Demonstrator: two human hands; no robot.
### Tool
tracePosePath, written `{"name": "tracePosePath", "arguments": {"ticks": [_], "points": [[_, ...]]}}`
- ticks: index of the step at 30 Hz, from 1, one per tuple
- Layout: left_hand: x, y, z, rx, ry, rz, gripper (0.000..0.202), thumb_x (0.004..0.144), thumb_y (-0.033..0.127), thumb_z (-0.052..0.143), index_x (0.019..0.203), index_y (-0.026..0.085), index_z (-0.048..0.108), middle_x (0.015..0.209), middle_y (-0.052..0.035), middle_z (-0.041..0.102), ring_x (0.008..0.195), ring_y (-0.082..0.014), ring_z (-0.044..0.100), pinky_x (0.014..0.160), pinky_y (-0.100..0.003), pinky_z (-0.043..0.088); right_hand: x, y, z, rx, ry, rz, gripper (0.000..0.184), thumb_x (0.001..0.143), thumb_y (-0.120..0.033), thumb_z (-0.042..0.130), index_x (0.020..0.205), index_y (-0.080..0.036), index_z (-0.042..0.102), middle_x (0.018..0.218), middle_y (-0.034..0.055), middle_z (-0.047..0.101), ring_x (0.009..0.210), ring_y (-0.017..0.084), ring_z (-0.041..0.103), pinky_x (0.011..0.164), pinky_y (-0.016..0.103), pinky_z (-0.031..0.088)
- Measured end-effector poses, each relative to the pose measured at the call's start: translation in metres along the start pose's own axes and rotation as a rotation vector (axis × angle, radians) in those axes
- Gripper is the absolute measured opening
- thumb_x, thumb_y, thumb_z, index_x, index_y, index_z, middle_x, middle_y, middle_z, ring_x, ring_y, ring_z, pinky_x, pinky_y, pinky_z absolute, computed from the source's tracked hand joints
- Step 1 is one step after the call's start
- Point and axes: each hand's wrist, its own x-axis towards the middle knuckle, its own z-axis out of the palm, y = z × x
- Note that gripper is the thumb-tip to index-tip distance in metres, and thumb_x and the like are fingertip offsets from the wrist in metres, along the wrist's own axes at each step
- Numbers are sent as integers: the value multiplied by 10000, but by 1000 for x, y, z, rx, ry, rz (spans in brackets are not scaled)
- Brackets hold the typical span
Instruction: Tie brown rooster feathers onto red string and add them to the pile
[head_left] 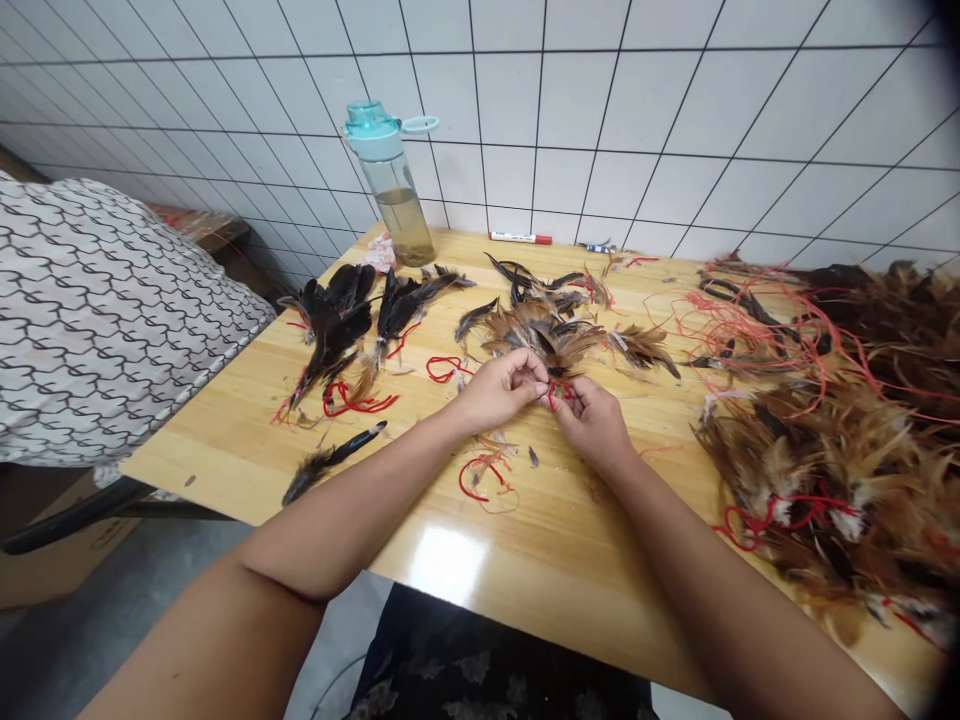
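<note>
My left hand (511,388) and my right hand (592,418) meet over the middle of the table, their fingers closed in pinches. Between them runs a red string (555,392), gripped by the fingertips of both hands. Just beyond the fingers lies a bundle of brown feathers (547,338), its near end partly hidden by my hands. A smaller brown feather bunch (641,345) rests to the right of it. Left of my left hand is a loop of red cord (445,369). Nearer to me, another red cord piece (480,480) lies among feather scraps.
Black feather bunches (330,325) lie at the left, with a single dark feather (334,462) below. A water bottle (397,200) and a red marker (520,238) stand and lie near the tiled wall. Large brown feather piles (832,470) and tangled red string (757,325) cover the right side.
</note>
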Motion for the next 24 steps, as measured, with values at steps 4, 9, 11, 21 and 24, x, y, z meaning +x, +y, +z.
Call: {"name": "tracePosePath", "arguments": {"ticks": [4, 9, 11, 21, 24], "points": [[0, -2, 0, 32, -11, -3, 117, 784, 188, 624, 859, 146, 545, 775, 1, 605, 711, -104, 617, 704, -227, 487, 0, 3, 2, -58, 43, 5, 232, 786, -317, 525, 620, -233, 386, 593, -13, 442, 554, 141, 403, 529, 265, 297], [5, -11, -3, 308, 66, 197, 286, 780, 131, 571, 1064, 158, 586, 1009, -64, 681, 931, -173, 631, 858, -301, 497, 1, 3, 1, -126, 35, 18, 124, 797, -301, 505, 783, -194, 565, 675, 27, 538, 631, 177, 483, 601, 287, 365], [6, -14, -5, 435, 133, 253, 298, 785, 117, 546, 1076, 162, 596, 1035, -65, 677, 952, -178, 622, 881, -316, 488, 2, 4, 0, -108, 40, 7, 161, 803, -305, 492, 837, -182, 590, 727, 49, 575, 688, 192, 519, 646, 299, 394], [1, -3, -6, 737, 228, 402, 131, 801, 93, 510, 868, 162, 600, 860, -27, 628, 835, -145, 580, 790, -269, 466, -2, -3, -8, 15, 146, 198, 162, 771, -337, 513, 779, -183, 563, 633, -6, 527, 577, 144, 455, 567, 269, 379], [1, -3, -9, 749, 229, 407, 131, 799, 99, 508, 867, 165, 597, 854, -28, 625, 824, -150, 576, 785, -278, 464, -3, -18, -27, 7, 177, 195, 158, 759, -346, 516, 724, -193, 538, 595, -19, 494, 553, 135, 425, 536, 262, 352]]}}
